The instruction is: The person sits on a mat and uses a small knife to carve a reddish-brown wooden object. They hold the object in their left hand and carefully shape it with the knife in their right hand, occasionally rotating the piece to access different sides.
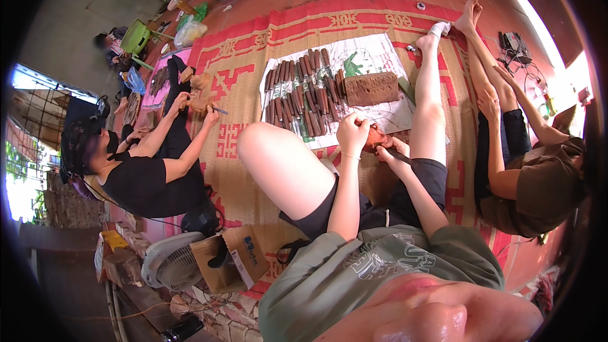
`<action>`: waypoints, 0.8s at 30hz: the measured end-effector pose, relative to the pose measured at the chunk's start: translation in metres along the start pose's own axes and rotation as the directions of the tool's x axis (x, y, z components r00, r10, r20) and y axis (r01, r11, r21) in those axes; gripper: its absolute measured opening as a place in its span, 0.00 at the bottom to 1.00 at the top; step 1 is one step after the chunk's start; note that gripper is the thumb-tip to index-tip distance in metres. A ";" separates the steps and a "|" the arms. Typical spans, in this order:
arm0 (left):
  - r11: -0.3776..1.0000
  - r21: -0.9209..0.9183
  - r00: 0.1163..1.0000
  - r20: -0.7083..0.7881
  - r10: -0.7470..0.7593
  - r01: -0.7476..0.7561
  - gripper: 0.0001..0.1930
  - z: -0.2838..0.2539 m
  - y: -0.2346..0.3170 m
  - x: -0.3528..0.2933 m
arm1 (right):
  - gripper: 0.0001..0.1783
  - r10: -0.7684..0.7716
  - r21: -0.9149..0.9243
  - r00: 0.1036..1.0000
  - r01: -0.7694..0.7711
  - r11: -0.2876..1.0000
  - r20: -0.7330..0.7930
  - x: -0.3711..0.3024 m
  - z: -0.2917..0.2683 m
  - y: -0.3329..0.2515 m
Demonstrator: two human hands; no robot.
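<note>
1. Left hand [353,133]: fingers curled tight on a reddish-brown carved piece [375,135] above the lap; its underside is hidden.
2. Right hand [395,154]: fingers bent around a dark handle beside the piece; the tip is indistinct.
3. White sheet [379,54]: carries brown-handled tools [296,104].
4. Cardboard box [248,254]: open; dark contents unclear.
</note>
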State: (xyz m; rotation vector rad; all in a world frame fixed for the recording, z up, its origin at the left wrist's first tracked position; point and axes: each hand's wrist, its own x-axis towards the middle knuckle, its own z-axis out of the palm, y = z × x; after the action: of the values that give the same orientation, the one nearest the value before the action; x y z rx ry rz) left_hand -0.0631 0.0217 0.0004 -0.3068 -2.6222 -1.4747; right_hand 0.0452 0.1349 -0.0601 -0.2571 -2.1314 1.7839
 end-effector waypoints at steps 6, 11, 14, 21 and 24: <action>1.000 0.026 1.000 0.010 -0.003 0.002 0.08 0.000 0.007 -0.003 | 0.11 0.235 0.180 0.970 -0.220 0.959 -0.067 0.005 0.002 -0.036; 1.000 0.001 1.000 0.006 0.002 -0.002 0.09 -0.002 0.007 -0.001 | 0.11 0.079 -0.069 0.997 -0.079 0.994 -0.013 -0.001 -0.005 -0.024; 0.999 0.037 0.999 0.043 -0.016 0.014 0.09 0.000 0.007 -0.002 | 0.11 0.200 0.110 0.977 -0.191 0.975 -0.078 0.009 -0.002 -0.051; 0.999 0.042 1.000 0.031 -0.006 0.004 0.09 0.000 0.004 0.000 | 0.10 0.139 0.083 0.988 -0.133 0.988 -0.060 0.000 -0.004 -0.032; 0.998 0.059 1.000 0.022 0.008 -0.009 0.09 0.003 0.002 -0.004 | 0.09 0.281 0.152 0.958 -0.268 0.951 -0.065 0.007 -0.002 -0.055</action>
State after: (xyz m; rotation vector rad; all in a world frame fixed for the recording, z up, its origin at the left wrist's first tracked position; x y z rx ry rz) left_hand -0.0584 0.0246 0.0003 -0.3294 -2.6722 -1.3957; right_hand 0.0437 0.1290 -0.0046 -0.6092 -1.9756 2.0257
